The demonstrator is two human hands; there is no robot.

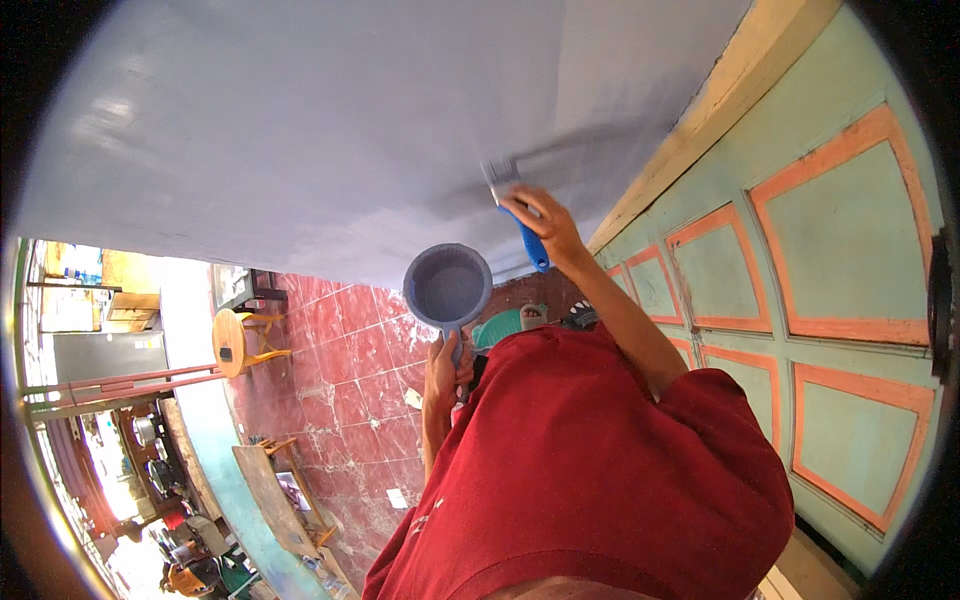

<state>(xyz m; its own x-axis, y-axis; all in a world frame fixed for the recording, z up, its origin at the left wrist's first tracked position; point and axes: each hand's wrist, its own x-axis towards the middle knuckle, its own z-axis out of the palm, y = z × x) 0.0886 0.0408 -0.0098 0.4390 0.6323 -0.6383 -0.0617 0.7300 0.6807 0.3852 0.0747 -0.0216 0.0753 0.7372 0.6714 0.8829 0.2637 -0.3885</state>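
Note:
My right hand [543, 222] is closed round a paintbrush [535, 248] with a blue handle. Its bristles are by the grey-painted wall [330, 110]; whether they touch it I cannot tell. Below and to the left, my left hand [445, 372] grips the handle of a grey dipper [448, 284], its round bowl facing up. Something grey covers the inside of the bowl; how deep it is I cannot tell.
A green door [730, 270] with orange-edged panels stands at the right, beside a cream frame [720, 110]. Red tiles [340, 350] cover the floor. A wooden stool [232, 342] and a wooden bench [275, 500] stand at left. A teal object [495, 328] lies by my feet.

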